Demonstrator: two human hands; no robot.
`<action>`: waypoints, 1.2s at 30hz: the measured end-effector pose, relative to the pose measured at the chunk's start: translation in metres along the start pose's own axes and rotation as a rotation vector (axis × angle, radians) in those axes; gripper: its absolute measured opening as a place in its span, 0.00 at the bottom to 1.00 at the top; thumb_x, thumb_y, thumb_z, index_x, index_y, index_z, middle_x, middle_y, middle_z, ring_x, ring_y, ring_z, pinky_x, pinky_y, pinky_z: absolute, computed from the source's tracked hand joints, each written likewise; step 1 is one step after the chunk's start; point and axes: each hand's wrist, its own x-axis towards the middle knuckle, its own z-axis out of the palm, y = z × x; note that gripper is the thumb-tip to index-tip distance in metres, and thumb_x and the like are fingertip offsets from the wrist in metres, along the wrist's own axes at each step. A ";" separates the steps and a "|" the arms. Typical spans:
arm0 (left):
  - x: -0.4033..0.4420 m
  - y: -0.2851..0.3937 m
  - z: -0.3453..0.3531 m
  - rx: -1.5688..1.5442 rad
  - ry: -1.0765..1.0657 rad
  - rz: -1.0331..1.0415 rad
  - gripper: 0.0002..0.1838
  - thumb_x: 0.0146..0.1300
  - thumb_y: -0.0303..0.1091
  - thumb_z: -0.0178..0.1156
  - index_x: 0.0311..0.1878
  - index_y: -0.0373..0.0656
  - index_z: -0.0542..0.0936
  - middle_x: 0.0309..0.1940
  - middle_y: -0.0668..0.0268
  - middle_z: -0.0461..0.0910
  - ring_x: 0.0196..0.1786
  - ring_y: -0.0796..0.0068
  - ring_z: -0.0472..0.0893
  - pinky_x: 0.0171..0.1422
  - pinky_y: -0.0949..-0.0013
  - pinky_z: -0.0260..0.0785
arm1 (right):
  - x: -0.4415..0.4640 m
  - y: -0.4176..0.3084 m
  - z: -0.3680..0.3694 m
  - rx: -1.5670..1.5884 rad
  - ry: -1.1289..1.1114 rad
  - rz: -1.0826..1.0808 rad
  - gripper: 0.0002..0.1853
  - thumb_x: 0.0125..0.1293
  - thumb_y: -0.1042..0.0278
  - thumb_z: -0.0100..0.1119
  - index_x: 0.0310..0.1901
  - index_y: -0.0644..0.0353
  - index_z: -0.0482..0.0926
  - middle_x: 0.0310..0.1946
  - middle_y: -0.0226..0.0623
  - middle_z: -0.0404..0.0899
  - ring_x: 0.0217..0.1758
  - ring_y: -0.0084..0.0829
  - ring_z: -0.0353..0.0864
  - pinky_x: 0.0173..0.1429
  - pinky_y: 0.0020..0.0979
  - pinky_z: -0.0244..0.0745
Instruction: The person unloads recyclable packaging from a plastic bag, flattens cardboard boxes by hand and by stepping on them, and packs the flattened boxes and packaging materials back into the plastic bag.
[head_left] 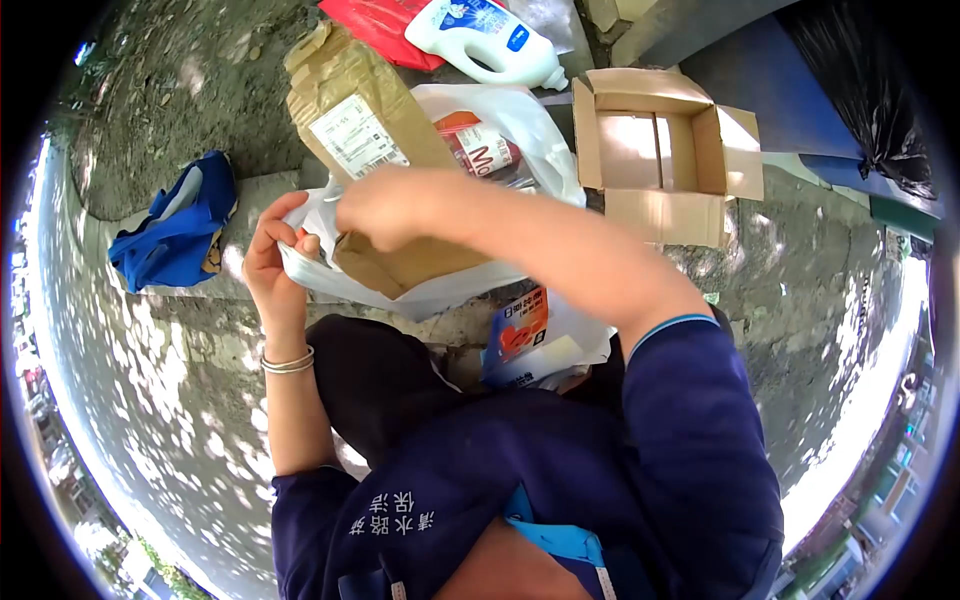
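My left hand (277,240), with a bangle at the wrist, pinches the rim of a white plastic bag (455,301) at its left side. Inside the bag lie a brown cardboard piece (420,262) and a red and white package (482,150). My right hand (385,207) reaches across the bag, its fingers curled and blurred over the cardboard; what they hold, if anything, is hidden. Just above that hand, a brown carton with a white label (358,136) leans over the bag's upper left part.
An open cardboard box (660,150) stands at the right, near a black plastic bag (870,90). A white detergent bottle (490,42) lies at the top beside a red bag (375,25). Blue cloth (180,225) lies at the left. Another printed bag (540,335) is between my legs.
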 end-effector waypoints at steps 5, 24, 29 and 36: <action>0.003 0.014 0.026 0.388 -0.146 0.121 0.18 0.48 0.38 0.74 0.31 0.41 0.73 0.52 0.58 0.77 0.53 0.67 0.73 0.59 0.65 0.64 | 0.023 0.002 0.089 0.226 0.407 0.153 0.13 0.51 0.55 0.63 0.29 0.57 0.82 0.28 0.41 0.82 0.35 0.42 0.83 0.39 0.43 0.74; 0.004 0.028 0.054 0.451 -0.650 0.105 0.37 0.45 0.60 0.71 0.48 0.37 0.76 0.46 0.57 0.79 0.51 0.58 0.78 0.57 0.62 0.67 | -0.135 0.072 0.061 -0.035 -0.170 0.390 0.41 0.42 0.54 0.75 0.59 0.60 0.69 0.49 0.46 0.74 0.56 0.44 0.72 0.58 0.39 0.69; -0.001 0.046 0.062 0.224 -0.779 0.073 0.35 0.44 0.54 0.75 0.50 0.38 0.77 0.39 0.60 0.81 0.40 0.69 0.80 0.47 0.68 0.72 | -0.143 0.066 0.054 -0.013 -0.255 0.450 0.42 0.40 0.53 0.76 0.58 0.60 0.69 0.48 0.47 0.73 0.56 0.44 0.71 0.57 0.39 0.69; -0.012 0.051 0.014 0.497 -0.578 -0.140 0.16 0.51 0.25 0.69 0.45 0.37 0.79 0.35 0.64 0.82 0.33 0.80 0.80 0.38 0.76 0.72 | -0.249 0.061 -0.007 0.184 0.178 0.371 0.42 0.42 0.56 0.74 0.61 0.62 0.69 0.52 0.46 0.72 0.56 0.43 0.71 0.60 0.36 0.68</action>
